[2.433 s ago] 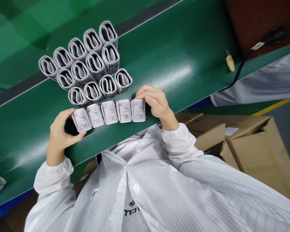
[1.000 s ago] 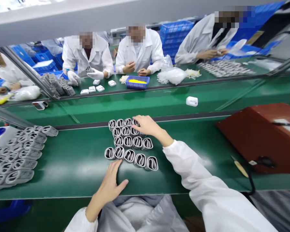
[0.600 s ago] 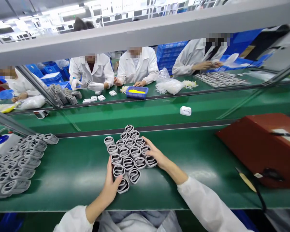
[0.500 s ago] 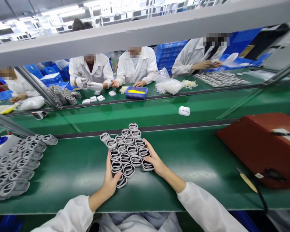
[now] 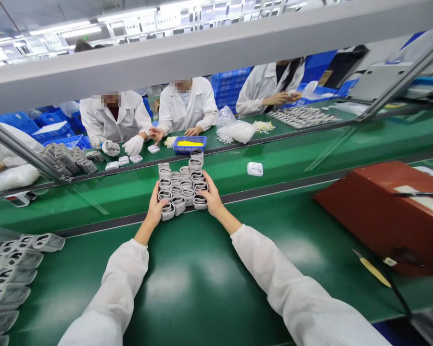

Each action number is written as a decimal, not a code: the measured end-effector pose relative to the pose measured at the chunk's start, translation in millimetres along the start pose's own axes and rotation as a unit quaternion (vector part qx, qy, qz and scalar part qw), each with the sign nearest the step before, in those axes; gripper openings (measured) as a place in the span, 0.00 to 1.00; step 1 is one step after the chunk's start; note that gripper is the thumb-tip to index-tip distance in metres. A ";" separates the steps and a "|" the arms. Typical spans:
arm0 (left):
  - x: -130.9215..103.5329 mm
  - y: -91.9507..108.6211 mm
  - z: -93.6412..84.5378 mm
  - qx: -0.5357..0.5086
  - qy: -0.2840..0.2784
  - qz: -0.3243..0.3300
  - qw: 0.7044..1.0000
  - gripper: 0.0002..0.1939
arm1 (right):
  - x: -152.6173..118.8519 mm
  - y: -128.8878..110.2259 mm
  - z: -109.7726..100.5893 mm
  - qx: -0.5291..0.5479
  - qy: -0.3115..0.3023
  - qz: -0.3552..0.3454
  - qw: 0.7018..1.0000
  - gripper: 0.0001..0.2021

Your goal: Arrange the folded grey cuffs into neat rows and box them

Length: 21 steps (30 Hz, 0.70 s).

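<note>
A cluster of rolled grey cuffs [image 5: 181, 187] is squeezed between my two hands, over the far edge of the green bench and the green strip behind it. Their coiled ends face me, packed side by side in uneven rows. On the left side, my left hand [image 5: 154, 210] presses with its thumb on the nearest cuff and its fingers along the flank. Opposite, my right hand [image 5: 212, 196] clasps the right flank, thumb in front and fingers reaching behind. The undersides of the cuffs are hidden, as are some of my fingertips.
More rolled cuffs [image 5: 12, 274] stand stacked on the bench at left. At right sit a red-brown box [image 5: 386, 216] and a tool with a pale handle [image 5: 375, 272]. A white device [image 5: 255, 168] lies on the green strip. Beyond, co-workers in white coats sit near a blue tray [image 5: 190, 145].
Both hands have pushed the cuff cluster forward, away from me, from the middle of the bench to its far edge. My view has turned slightly right.
</note>
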State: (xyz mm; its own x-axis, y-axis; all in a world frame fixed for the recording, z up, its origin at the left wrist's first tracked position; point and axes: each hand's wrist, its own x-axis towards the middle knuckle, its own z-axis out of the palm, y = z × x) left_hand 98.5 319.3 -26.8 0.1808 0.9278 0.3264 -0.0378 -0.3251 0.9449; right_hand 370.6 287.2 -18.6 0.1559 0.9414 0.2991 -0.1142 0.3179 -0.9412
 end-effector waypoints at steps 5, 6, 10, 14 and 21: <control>64.5 -28.1 -11.8 -0.029 0.034 -0.065 0.997 0.52 | 79.1 10.0 13.5 -0.049 0.006 0.032 0.998 0.44; 72.3 -34.5 -12.8 -0.038 0.043 -0.077 0.995 0.51 | 89.1 15.1 14.5 -0.039 0.023 0.044 0.998 0.45; 87.5 -54.7 -20.9 -0.053 0.045 -0.108 0.992 0.52 | 100.6 38.9 12.0 0.026 0.085 0.079 0.993 0.44; 86.9 -62.2 -32.4 -0.058 0.057 -0.117 0.990 0.53 | 90.0 53.3 7.4 0.093 0.105 0.116 0.983 0.40; 81.9 -46.5 -40.3 0.027 0.131 -0.067 0.989 0.47 | 77.4 45.2 4.5 -0.041 0.071 0.113 0.990 0.45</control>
State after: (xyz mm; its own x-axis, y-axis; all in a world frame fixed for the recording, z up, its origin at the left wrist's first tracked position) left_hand 75.4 417.8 -43.0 -0.0804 0.9766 0.1997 0.0237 -0.1984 0.9798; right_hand 373.1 375.0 -37.3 0.2728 0.9601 0.0607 -0.0821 0.0861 -0.9929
